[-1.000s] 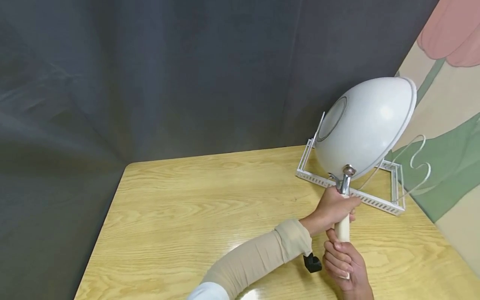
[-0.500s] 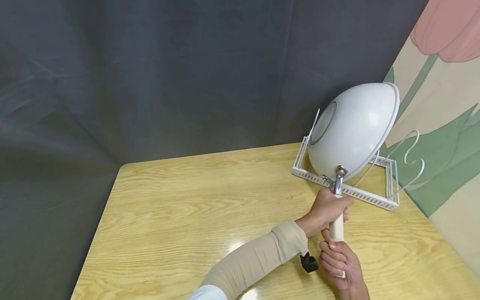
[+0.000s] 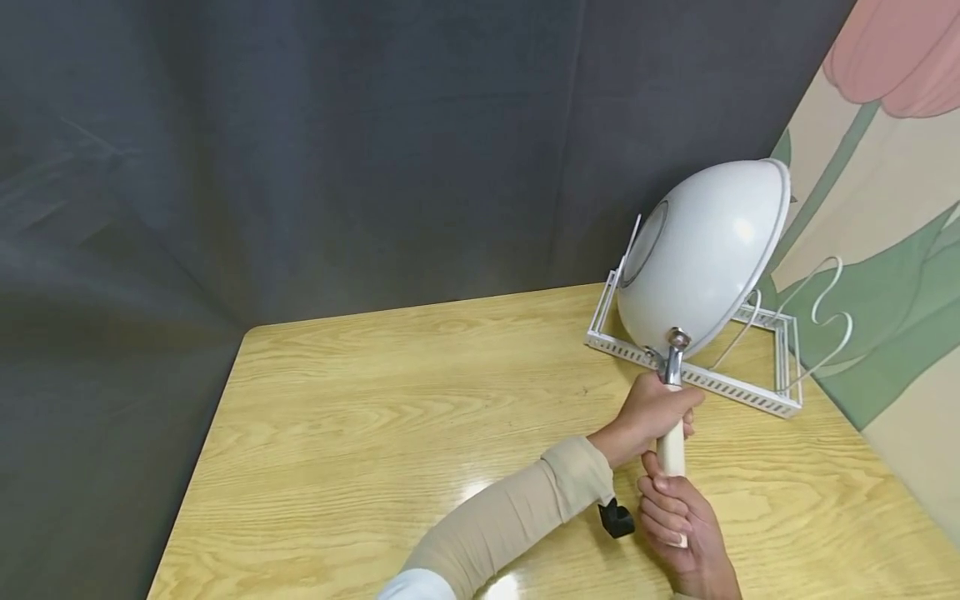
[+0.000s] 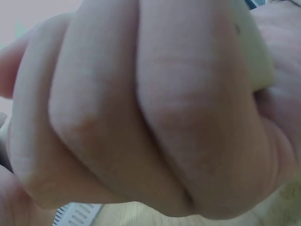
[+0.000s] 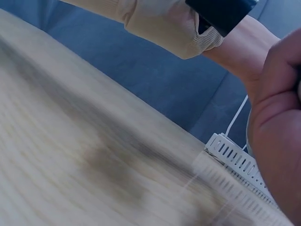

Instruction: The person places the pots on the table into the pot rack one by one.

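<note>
A white wok (image 3: 701, 250) is tilted on its side at the right of the head view, its round base facing left. It sits within the white wire rack (image 3: 742, 395); where they touch is hidden. My left hand (image 3: 654, 415) grips the upper part of the cream handle (image 3: 672, 454), just below its metal joint. Lower down, my right hand (image 3: 688, 533) holds the handle's end. The left wrist view is filled by curled fingers (image 4: 183, 108) round the handle. In the right wrist view, my right hand (image 5: 282, 136) shows at the right edge, partly cut off.
The wooden table (image 3: 375, 425) extends left of the rack. A dark curtain (image 3: 412, 150) hangs along its back edge, and a painted wall (image 3: 915, 317) borders the right. Curved rack wires (image 3: 821, 321) stick up near that wall. A black strap (image 3: 617, 518) hangs from the left cuff.
The wok has shifted left relative to the rack, slightly more upright, with both hands holding its handle. More rack wire shows right of it. The head view has turned slightly to the right.
</note>
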`<state>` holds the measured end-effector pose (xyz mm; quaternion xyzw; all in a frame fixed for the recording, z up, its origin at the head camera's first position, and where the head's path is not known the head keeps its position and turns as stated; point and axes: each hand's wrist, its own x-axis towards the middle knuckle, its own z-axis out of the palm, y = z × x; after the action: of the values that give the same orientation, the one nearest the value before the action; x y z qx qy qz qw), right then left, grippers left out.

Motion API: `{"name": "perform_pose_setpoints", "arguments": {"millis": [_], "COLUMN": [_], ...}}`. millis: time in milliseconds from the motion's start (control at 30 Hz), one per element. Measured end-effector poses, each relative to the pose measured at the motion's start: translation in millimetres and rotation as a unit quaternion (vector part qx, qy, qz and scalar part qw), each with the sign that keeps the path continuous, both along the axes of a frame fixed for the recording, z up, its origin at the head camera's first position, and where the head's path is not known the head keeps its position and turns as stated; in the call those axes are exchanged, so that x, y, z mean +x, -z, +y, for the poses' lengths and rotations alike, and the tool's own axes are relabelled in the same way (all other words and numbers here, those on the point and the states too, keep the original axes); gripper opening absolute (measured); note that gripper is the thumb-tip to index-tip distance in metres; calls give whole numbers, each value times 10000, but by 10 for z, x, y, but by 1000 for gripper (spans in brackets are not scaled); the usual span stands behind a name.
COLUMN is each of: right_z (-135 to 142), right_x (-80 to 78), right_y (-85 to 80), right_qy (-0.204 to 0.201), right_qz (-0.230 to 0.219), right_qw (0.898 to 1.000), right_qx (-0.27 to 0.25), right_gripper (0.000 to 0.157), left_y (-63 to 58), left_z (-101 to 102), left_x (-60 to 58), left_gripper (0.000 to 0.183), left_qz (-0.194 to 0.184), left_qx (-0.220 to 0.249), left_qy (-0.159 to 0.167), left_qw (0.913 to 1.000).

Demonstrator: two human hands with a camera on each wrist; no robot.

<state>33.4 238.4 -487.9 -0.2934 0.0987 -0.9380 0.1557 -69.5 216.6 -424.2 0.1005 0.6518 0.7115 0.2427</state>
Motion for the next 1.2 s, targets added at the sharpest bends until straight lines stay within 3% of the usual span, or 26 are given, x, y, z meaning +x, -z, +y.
{"name": "perform_pose_setpoints", "arguments": {"millis": [433, 633, 800, 1200], "right_z": [-50, -18, -16, -2], "right_x": [-91, -73, -57, -91], "right_y": [-9, -9, 3, -3], "right_qy": [429, 602, 702, 917], "right_qz": [-513, -780, -859, -990], "right_qw": [9973, 9946, 9928, 9869], "right_qx": [305, 339, 459, 889], "right_gripper": [34, 36, 35, 43], "left_y": [57, 95, 148, 271], "left_z": [-77, -81, -107, -294], "left_x": [-155, -166, -170, -262], "left_gripper": [13, 10, 9, 14], "left_qz": [113, 137, 222, 437], "left_qx": [184, 68, -60, 183], "left_qy": [285, 478, 708, 1391], "left_qw": [9994, 9987, 9972, 9892]}}
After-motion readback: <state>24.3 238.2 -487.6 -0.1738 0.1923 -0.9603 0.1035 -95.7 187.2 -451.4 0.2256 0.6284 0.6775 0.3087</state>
